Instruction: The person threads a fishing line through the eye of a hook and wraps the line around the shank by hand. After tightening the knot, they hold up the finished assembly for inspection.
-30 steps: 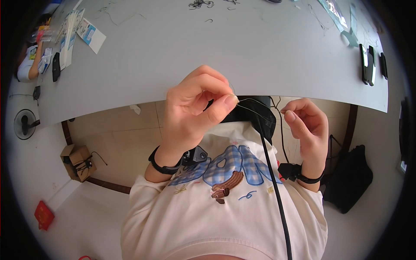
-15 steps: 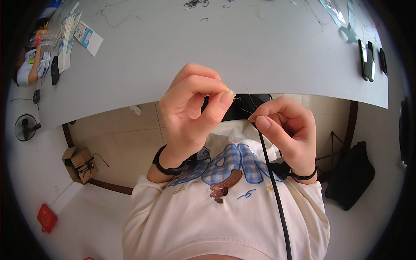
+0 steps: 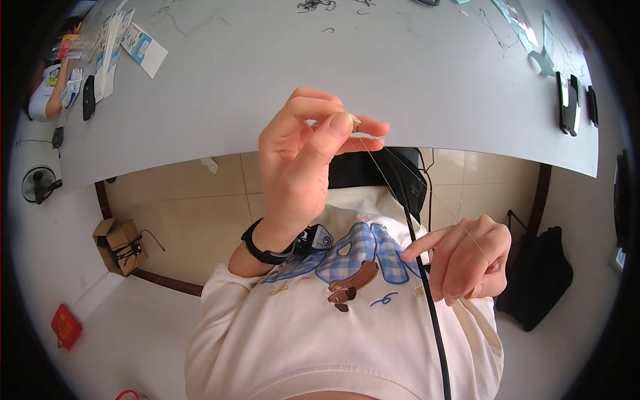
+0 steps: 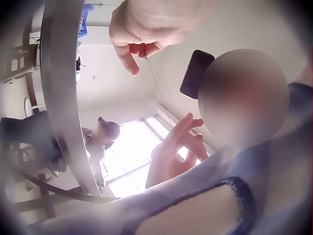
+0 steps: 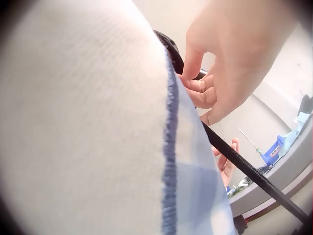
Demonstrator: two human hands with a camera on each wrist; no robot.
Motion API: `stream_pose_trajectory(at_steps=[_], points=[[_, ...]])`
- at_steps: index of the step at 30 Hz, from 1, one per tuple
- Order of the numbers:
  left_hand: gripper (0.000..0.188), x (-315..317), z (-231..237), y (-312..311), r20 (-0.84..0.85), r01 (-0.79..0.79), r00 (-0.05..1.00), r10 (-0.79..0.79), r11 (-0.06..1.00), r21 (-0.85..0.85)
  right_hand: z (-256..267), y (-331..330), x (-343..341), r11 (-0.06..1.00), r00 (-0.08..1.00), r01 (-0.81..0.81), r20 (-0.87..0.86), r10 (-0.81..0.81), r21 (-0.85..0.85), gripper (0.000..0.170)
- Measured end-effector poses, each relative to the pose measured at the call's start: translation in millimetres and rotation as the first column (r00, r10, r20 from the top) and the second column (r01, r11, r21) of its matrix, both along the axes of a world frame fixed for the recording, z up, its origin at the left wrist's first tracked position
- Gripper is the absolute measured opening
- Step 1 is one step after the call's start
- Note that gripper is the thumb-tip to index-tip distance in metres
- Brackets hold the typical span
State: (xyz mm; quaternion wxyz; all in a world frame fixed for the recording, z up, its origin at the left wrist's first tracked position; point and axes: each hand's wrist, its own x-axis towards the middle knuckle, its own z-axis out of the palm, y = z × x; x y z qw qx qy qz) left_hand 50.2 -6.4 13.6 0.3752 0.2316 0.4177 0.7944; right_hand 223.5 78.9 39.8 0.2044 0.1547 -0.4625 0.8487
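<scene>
In the head view the left hand is raised over the table's near edge, thumb and index finger pinching a tiny item too small to make out, other fingers spread out. A fine thread runs from those fingertips down to the right hand, lower and to the right in front of the shirt. The right hand's fingers bend round the thread, its index finger pointing left. The right wrist view shows thread crossing the fingers of the right hand; the thread's end is hidden.
Small dark hooks lie at the table's far side, paper cards at the left, black tools at the right. A black cord hangs down the shirt. An open cardboard box stands on the floor.
The right hand has moved away from the left, down and to the right, and the thread between them is drawn out straighter. The left hand's other fingers have spread outward.
</scene>
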Motion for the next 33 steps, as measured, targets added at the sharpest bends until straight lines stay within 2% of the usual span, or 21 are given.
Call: stream_pose_trajectory(at_steps=[2, 3, 4, 6, 7, 8, 12, 13, 14, 16, 17, 18, 19, 20, 21, 22, 24, 25, 26, 29, 33], points=[[0.008, 4, 3, 0, 0.174, 0.043, 0.984, -0.040, 0.999, -0.017, 3, -12, 10, 0.968, 0.961, 0.150, 0.259, -0.094, -0.202, 0.032], [0.008, 4, 2, 0, 0.174, 0.043, 0.984, -0.039, 0.999, -0.017, -7, -7, 6, 0.978, 0.985, 0.033, 0.172, 0.004, -0.208, 0.052], [0.008, 4, 1, -1, 0.219, 0.077, 0.973, -0.074, 0.997, -0.002, -6, -9, 6, 0.977, 0.985, 0.032, 0.173, 0.004, -0.209, 0.052], [0.009, 5, 0, -2, 0.262, 0.110, 0.959, -0.110, 0.994, 0.016, -2, -14, 5, 0.915, 0.907, 0.187, 0.420, -0.021, -0.358, 0.066], [0.008, 7, 1, -2, 0.272, 0.123, 0.954, -0.124, 0.992, 0.021, -1, -16, 2, 0.921, 0.884, 0.204, 0.466, -0.028, -0.332, 0.074], [0.008, 8, 1, -2, 0.282, 0.136, 0.950, -0.138, 0.990, 0.027, 0, -15, 0, 0.921, 0.884, 0.204, 0.467, -0.028, -0.333, 0.074], [0.008, 5, -1, -5, 0.255, 0.124, 0.958, -0.128, 0.992, 0.034, -7, -6, 3, 0.920, 0.833, 0.249, 0.552, -0.045, -0.302, 0.054], [0.007, 4, -1, -5, 0.207, 0.114, 0.971, -0.116, 0.993, 0.018, -10, -3, 4, 0.927, 0.795, 0.266, 0.604, -0.056, -0.265, 0.046], [0.006, 3, -2, -6, 0.158, 0.104, 0.982, -0.103, 0.995, 0.001, -11, -2, 3, 0.927, 0.795, 0.266, 0.605, -0.055, -0.266, 0.046], [0.004, 4, -2, -6, 0.110, 0.096, 0.989, -0.094, 0.995, -0.011, -10, -1, -1, 0.902, 0.582, 0.425, 0.786, -0.206, -0.078, 0.032], [0.003, 4, -1, -6, 0.060, 0.088, 0.994, -0.087, 0.996, -0.022, -4, -8, -12, 0.838, 0.448, 0.530, 0.795, -0.409, 0.132, 0.030], [0.003, 5, -1, -7, 0.061, 0.091, 0.994, -0.089, 0.996, -0.024, -6, -11, -15, 0.837, 0.446, 0.532, 0.796, -0.408, 0.131, 0.030], [0.002, 5, 0, -7, 0.038, 0.098, 0.995, -0.096, 0.995, -0.030, -9, -11, -17, 0.647, 0.358, 0.554, 0.551, -0.754, 0.524, 0.030], [0.002, 5, 1, -7, 0.014, 0.105, 0.994, -0.105, 0.994, -0.033, -11, -11, -18, 0.298, 0.275, 0.532, 0.171, -0.946, 0.792, 0.030], [0.002, 5, 1, -7, 0.014, 0.109, 0.994, -0.109, 0.993, -0.033, -1, -9, -18, 0.221, 0.329, 0.450, 0.069, -0.942, 0.865, 0.026], [0.002, 6, 2, -7, -0.003, 0.116, 0.993, -0.117, 0.993, -0.035, 6, -8, -19, 0.220, 0.325, 0.451, 0.071, -0.943, 0.865, 0.026], [0.002, 8, 3, -8, -0.021, 0.130, 0.991, -0.131, 0.991, -0.034, 15, -12, -27, 0.396, 0.517, 0.375, 0.166, -0.840, 0.838, 0.017], [0.001, 8, 4, -8, -0.064, 0.125, 0.990, -0.127, 0.992, -0.035, 12, -12, -37, 0.422, 0.513, 0.426, 0.170, -0.841, 0.800, 0.010], [0.001, 9, 5, -9, -0.107, 0.117, 0.987, -0.120, 0.993, -0.035, 11, -13, -41, 0.420, 0.512, 0.427, 0.169, -0.842, 0.801, 0.010], [0.001, 10, 5, -10, -0.146, 0.074, 0.986, -0.078, 0.997, -0.029, 8, -13, -47, 0.524, 0.526, 0.432, 0.267, -0.807, 0.734, 0.010], [0.001, 12, 4, -10, -0.195, 0.062, 0.979, -0.063, 0.998, -0.014, 3, -16, -48, 0.572, 0.531, 0.462, 0.306, -0.791, 0.677, 0.008]])
